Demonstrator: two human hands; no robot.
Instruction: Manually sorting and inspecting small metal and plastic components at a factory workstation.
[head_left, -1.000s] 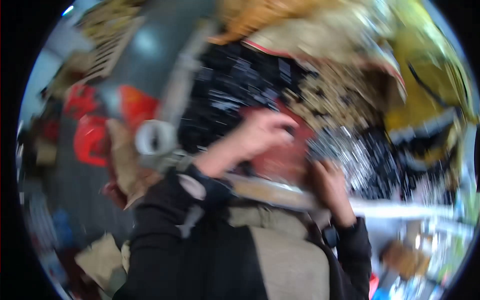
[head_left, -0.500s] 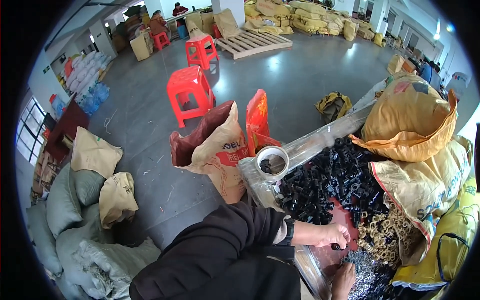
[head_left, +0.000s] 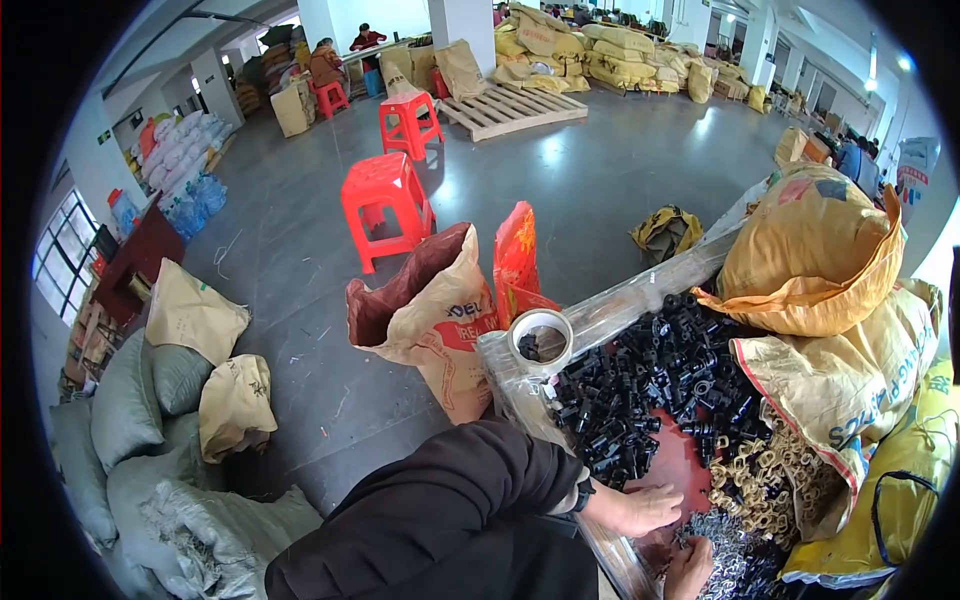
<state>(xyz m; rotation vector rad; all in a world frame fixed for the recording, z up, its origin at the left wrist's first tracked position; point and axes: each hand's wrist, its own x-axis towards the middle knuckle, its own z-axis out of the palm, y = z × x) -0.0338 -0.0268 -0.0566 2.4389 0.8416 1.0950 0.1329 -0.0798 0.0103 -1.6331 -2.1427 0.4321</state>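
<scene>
My left hand, at the end of a black sleeve with a dark band on the wrist, is over the bare reddish tabletop. Its fingers are bent together, and whatever they hold is hidden. Close by, at the lower edge, my right hand has its fingers curled beside a heap of small silver metal pieces. What it grips is too small to make out. Beyond the hands lie a pile of black plastic parts and a heap of brass-coloured rings or buckles.
A tape roll holding dark bits sits on the table's wrapped corner. Open sacks stand beside it. Large sacks crowd the right side. Red stools, a wooden pallet and grey-green sacks are on the floor.
My left hand has moved down and slightly left, nearer my right hand. The black part seen under its fingers earlier no longer shows. My view has tilted up a little.
</scene>
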